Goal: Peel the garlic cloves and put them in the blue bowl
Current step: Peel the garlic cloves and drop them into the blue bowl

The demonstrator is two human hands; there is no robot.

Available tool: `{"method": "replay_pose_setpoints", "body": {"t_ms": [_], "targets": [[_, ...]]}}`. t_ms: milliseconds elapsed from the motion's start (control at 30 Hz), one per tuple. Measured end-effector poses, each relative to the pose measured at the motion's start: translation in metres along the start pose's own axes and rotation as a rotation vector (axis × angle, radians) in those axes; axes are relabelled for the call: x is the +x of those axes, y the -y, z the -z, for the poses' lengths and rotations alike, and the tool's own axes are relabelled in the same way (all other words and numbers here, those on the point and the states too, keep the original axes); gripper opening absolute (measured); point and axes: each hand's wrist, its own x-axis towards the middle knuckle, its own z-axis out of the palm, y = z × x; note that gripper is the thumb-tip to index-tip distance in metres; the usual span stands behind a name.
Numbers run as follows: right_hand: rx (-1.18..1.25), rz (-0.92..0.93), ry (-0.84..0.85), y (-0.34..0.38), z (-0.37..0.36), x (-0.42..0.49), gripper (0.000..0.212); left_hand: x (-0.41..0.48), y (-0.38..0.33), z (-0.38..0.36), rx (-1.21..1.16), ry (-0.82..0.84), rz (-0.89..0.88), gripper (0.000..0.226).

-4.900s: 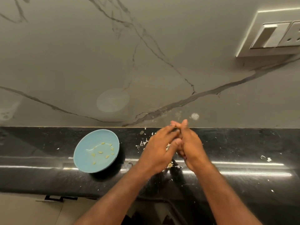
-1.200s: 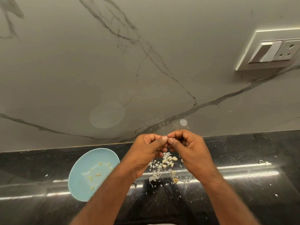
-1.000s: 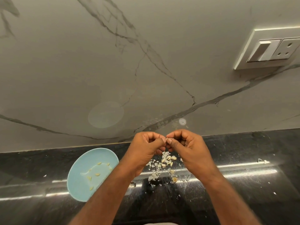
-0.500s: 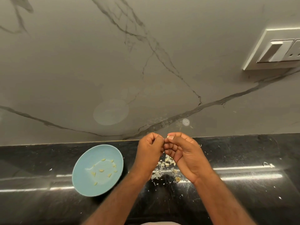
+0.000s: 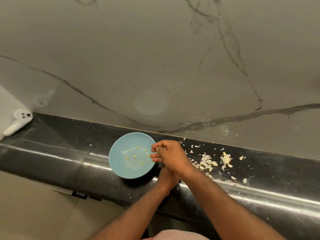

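Black counter [image 5: 60, 149] holds garlic peels [image 5: 207, 161]; right hand [image 5: 170, 155], fingers curled, overhangs blue bowl [image 5: 121, 153], covering left hand [image 5: 166, 179]; grasps unclear.

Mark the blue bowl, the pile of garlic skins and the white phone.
blue bowl [image 5: 119, 163]: head view, bare inner wall on its left side.
pile of garlic skins [image 5: 207, 161]: head view, middle of the heap nearest the bowl.
white phone [image 5: 20, 119]: head view, its back just below the lenses.

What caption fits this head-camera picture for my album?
Right hand hovers at the blue bowl of peeled garlic cloves; skins litter the counter.
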Motion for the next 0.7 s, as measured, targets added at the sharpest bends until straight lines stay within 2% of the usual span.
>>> {"method": "replay_pose_setpoints", "body": {"t_ms": [133,233,333,400,467,533,600,633,667,700], "targets": [[-0.009,0.041,0.001,-0.002,-0.002,0.005,0.027,-0.006,0.000,0.005,0.145,-0.008,-0.081,0.023],[0.058,0.060,-0.049,-0.001,0.020,-0.001,0.022,-0.008,0.002,0.004,0.016,0.021,-0.044,0.027],[0.103,0.092,-0.173,-0.007,0.059,-0.018,0.014,-0.005,0.011,-0.002,-0.054,0.013,-0.088,0.018],[0.105,0.104,-0.313,-0.014,0.090,-0.034,0.009,-0.002,0.016,-0.007,-0.037,-0.001,-0.120,0.014],[0.040,0.119,-0.475,-0.024,0.115,-0.047,0.016,0.002,0.019,-0.011,-0.024,-0.018,-0.140,0.004],[-0.121,0.132,-0.514,-0.038,0.137,-0.056,0.008,0.005,0.020,-0.017,0.007,-0.035,-0.171,0.006],[-0.368,0.103,-0.427,-0.052,0.149,-0.061,0.037,0.006,0.022,-0.020,0.041,-0.061,-0.196,0.005],[-0.436,0.075,-0.405,-0.059,0.155,-0.063,0.046,0.008,0.022,-0.023,0.065,-0.076,-0.211,0.012],[-0.455,0.051,-0.421,-0.063,0.158,-0.065,0.042,0.009,0.025,-0.023,0.091,-0.100,-0.238,0.021],[-0.460,0.043,-0.457,-0.065,0.161,-0.068,0.029,0.011,0.026,-0.024,0.108,-0.130,-0.260,0.030]]}}
